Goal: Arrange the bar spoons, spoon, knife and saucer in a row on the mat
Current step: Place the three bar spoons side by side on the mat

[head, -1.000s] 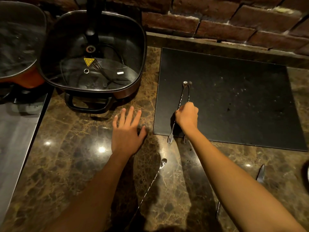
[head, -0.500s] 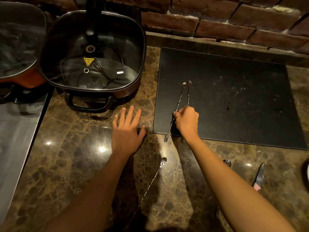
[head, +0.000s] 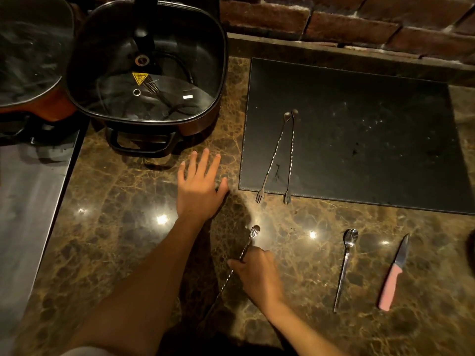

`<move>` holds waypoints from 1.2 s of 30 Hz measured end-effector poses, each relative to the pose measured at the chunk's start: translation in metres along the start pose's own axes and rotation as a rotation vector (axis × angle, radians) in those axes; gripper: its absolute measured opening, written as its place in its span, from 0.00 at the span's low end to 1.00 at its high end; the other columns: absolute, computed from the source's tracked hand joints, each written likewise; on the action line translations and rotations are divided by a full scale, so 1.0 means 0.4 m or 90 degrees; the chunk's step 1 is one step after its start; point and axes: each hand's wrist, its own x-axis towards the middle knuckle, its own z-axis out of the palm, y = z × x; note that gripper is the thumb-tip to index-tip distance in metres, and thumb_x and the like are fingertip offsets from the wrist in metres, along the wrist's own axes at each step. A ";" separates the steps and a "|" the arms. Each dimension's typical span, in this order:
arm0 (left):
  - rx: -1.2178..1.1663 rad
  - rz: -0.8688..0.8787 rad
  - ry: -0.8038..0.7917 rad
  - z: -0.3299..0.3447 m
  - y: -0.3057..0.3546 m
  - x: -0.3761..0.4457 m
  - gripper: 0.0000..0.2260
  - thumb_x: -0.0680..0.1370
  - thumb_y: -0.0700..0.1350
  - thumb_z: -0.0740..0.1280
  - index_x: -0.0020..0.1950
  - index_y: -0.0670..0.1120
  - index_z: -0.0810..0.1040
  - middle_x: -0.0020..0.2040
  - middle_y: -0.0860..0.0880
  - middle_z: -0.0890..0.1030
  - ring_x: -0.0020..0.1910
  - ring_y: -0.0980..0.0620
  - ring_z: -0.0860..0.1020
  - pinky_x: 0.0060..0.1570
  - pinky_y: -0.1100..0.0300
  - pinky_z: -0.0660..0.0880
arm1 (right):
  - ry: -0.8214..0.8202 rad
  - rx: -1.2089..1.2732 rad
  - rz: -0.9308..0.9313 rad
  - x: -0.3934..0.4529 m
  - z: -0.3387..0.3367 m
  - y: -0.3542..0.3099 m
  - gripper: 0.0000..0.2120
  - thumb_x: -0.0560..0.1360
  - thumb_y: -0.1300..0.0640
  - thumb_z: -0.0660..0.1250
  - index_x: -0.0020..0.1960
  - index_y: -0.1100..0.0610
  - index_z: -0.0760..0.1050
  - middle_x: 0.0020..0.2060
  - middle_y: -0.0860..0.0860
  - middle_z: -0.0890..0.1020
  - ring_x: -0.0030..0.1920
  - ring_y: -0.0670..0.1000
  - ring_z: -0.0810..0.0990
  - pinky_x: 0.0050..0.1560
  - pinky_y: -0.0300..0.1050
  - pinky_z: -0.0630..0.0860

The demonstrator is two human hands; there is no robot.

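Note:
Two twisted bar spoons (head: 273, 158) (head: 291, 156) lie side by side on the left part of the black mat (head: 372, 129), their fork ends hanging over its front edge. My right hand (head: 255, 272) is closed on a third bar spoon (head: 253, 233) lying on the marble counter in front of the mat. My left hand (head: 199, 186) rests flat on the counter, fingers spread, left of the mat. A long spoon (head: 344, 268) and a pink-handled knife (head: 393, 273) lie on the counter at the right. A dark shape at the right edge (head: 471, 249) may be the saucer.
A square black electric pot with a glass lid (head: 146, 70) stands at the back left, beside a second pan (head: 30, 55). A brick wall (head: 334, 19) runs behind the mat. A dark metal surface (head: 28, 201) borders the counter on the left.
My right hand let go of the two bar spoons on the mat and came back toward me, closing on the third bar spoon on the counter. The left hand stayed put.

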 end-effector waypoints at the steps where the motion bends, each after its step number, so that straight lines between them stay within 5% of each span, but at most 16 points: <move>1: -0.003 -0.002 -0.003 0.000 0.000 0.001 0.25 0.82 0.57 0.58 0.78 0.49 0.70 0.79 0.43 0.69 0.79 0.39 0.66 0.75 0.39 0.62 | 0.003 -0.005 -0.001 -0.003 0.003 -0.003 0.13 0.75 0.49 0.70 0.43 0.60 0.76 0.38 0.56 0.81 0.39 0.57 0.79 0.36 0.42 0.67; 3: -0.004 -0.003 -0.010 0.001 -0.001 0.001 0.25 0.82 0.57 0.58 0.78 0.49 0.69 0.79 0.43 0.69 0.79 0.40 0.65 0.76 0.39 0.61 | 0.004 0.008 -0.006 -0.008 0.006 -0.005 0.12 0.76 0.51 0.68 0.47 0.62 0.76 0.40 0.58 0.81 0.40 0.56 0.78 0.37 0.44 0.70; 7: -0.003 -0.008 -0.026 0.000 0.000 0.004 0.26 0.82 0.57 0.58 0.78 0.49 0.69 0.79 0.43 0.68 0.79 0.40 0.65 0.76 0.39 0.60 | 0.000 0.057 -0.014 -0.011 0.006 -0.006 0.11 0.76 0.57 0.63 0.35 0.56 0.69 0.35 0.60 0.80 0.36 0.60 0.83 0.32 0.50 0.77; 13: 0.005 0.001 -0.014 -0.007 0.000 0.003 0.25 0.83 0.56 0.57 0.77 0.48 0.70 0.79 0.43 0.69 0.79 0.40 0.66 0.75 0.39 0.62 | 0.042 0.027 -0.006 0.019 -0.011 -0.010 0.13 0.70 0.61 0.62 0.28 0.55 0.63 0.26 0.48 0.69 0.29 0.47 0.69 0.24 0.41 0.59; 20: 0.002 0.002 -0.032 -0.014 0.002 0.003 0.25 0.84 0.57 0.55 0.78 0.48 0.69 0.79 0.43 0.68 0.79 0.39 0.64 0.75 0.38 0.62 | 0.107 0.062 -0.056 0.165 -0.146 -0.077 0.08 0.73 0.59 0.63 0.35 0.58 0.73 0.31 0.52 0.78 0.35 0.54 0.79 0.33 0.53 0.75; 24: -0.011 -0.015 -0.067 -0.011 0.001 0.006 0.26 0.83 0.59 0.56 0.79 0.50 0.67 0.80 0.43 0.67 0.80 0.40 0.63 0.75 0.37 0.61 | 0.175 0.069 -0.114 0.278 -0.232 -0.130 0.15 0.71 0.58 0.61 0.28 0.57 0.62 0.25 0.47 0.67 0.36 0.43 0.68 0.34 0.45 0.65; 29: -0.028 -0.033 -0.116 -0.022 0.003 0.013 0.28 0.82 0.59 0.55 0.80 0.51 0.65 0.81 0.44 0.65 0.81 0.40 0.61 0.76 0.37 0.60 | 0.134 0.124 -0.049 0.408 -0.307 -0.207 0.07 0.71 0.63 0.63 0.37 0.65 0.77 0.35 0.59 0.81 0.33 0.55 0.80 0.39 0.58 0.83; 34: -0.032 -0.046 -0.159 -0.040 0.008 0.019 0.28 0.82 0.60 0.52 0.81 0.52 0.62 0.82 0.45 0.62 0.82 0.41 0.58 0.78 0.38 0.57 | 0.101 0.188 -0.017 0.476 -0.332 -0.251 0.06 0.74 0.67 0.64 0.40 0.62 0.77 0.28 0.55 0.77 0.23 0.48 0.75 0.22 0.37 0.74; 36: -0.033 -0.049 -0.174 -0.042 0.008 0.018 0.29 0.82 0.60 0.51 0.82 0.53 0.60 0.83 0.46 0.60 0.83 0.42 0.56 0.78 0.38 0.56 | 0.098 0.199 -0.016 0.490 -0.337 -0.257 0.08 0.75 0.67 0.63 0.38 0.60 0.76 0.25 0.53 0.76 0.21 0.47 0.74 0.21 0.36 0.72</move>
